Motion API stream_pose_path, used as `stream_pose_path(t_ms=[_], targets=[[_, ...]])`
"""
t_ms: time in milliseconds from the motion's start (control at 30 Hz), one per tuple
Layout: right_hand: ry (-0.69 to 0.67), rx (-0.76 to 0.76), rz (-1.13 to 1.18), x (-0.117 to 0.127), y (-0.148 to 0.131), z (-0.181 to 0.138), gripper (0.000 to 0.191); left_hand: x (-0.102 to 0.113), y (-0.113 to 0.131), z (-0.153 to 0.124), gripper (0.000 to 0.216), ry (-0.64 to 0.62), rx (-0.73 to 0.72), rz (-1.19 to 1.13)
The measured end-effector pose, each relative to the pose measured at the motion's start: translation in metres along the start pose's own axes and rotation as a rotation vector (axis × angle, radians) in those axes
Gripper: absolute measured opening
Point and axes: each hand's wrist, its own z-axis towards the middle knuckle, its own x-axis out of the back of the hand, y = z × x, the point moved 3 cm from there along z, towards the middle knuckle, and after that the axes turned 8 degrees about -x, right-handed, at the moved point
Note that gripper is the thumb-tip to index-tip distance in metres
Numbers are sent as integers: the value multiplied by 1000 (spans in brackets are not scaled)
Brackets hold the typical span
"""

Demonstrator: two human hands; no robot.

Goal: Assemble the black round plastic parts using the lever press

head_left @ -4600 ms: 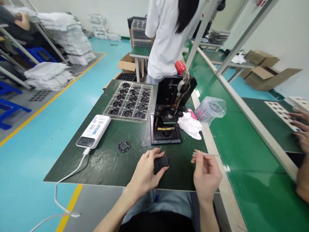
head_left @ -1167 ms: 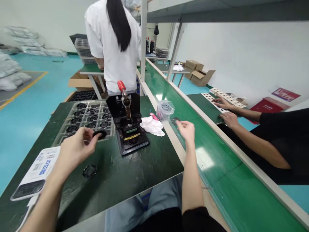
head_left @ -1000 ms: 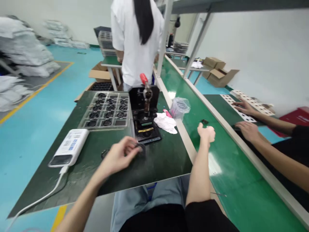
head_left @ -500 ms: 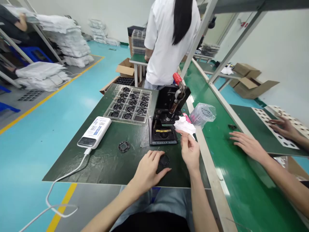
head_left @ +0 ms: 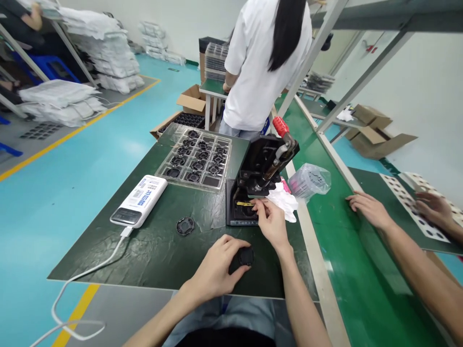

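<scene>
Round black plastic cap [head_left: 246, 257] is resting on dark green mat [head_left: 162, 241] under left hand [head_left: 215, 270], its fingers curling around it, while right hand [head_left: 271, 221] is pinching its fingertips together at black lever press [head_left: 260, 168] bed; a steady grip likely matters.

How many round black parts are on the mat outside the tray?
2: one loose part near the power bank, one held part under the left hand. The press may hide more.

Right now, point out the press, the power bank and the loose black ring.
press [head_left: 261, 161]: head view, black body.
power bank [head_left: 139, 201]: head view, top face.
loose black ring [head_left: 178, 226]: head view, left rim.
</scene>
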Motion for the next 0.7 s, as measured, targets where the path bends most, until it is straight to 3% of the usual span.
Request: stream_pose_path(t_ms=[133,300,500,700], targets=[[26,37,-47,-2,-2,-1,29,-1,0,1,46,-17,2,2],[287,-56,84,24,2,-34,25,-1,0,0,46,-10,30,-21],[36,-251,221,16,13,-107,28,-4,-3,0,55,27,53,-22],[30,-295,277,7,28,-115,31,-8,-2,2,55,39,40,50]])
